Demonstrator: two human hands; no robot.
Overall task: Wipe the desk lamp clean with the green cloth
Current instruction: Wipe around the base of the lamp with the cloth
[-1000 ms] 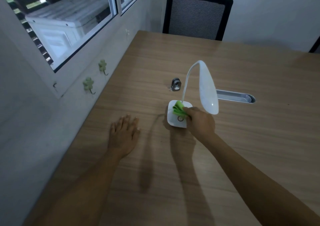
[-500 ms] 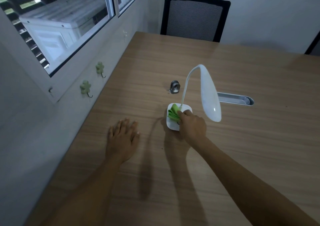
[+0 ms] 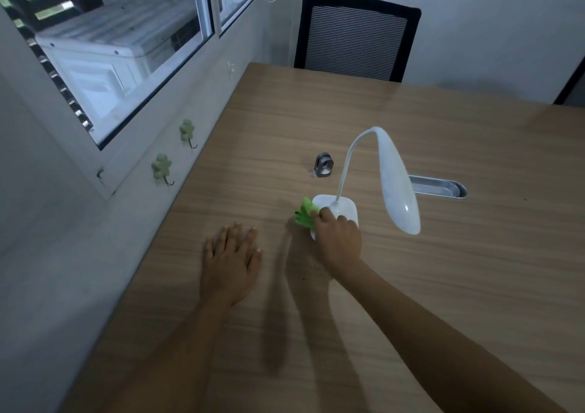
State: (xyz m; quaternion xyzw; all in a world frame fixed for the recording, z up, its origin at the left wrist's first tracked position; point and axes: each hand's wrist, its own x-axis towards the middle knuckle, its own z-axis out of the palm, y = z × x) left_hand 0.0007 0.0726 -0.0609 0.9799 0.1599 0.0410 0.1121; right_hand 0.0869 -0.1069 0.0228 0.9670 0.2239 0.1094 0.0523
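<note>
A white desk lamp (image 3: 397, 181) stands on the wooden table (image 3: 443, 286), its thin neck arching up from a flat white base (image 3: 343, 205) and its long head drooping to the right. My right hand (image 3: 338, 238) covers the near left part of the base and is shut on a bunched green cloth (image 3: 304, 213). The cloth sticks out past the base's left edge. My left hand (image 3: 231, 260) lies flat on the table, fingers apart, left of the lamp and apart from it.
A small metal clip-like object (image 3: 323, 165) sits just behind the lamp. A metal cable slot (image 3: 438, 186) is set into the table to the right. A black mesh chair (image 3: 356, 37) stands at the far edge. The wall with window and green hooks (image 3: 161, 167) runs along the left.
My right hand has slid the green cloth leftward across the lamp base, from its middle to its left edge. The left hand stays flat in place.
</note>
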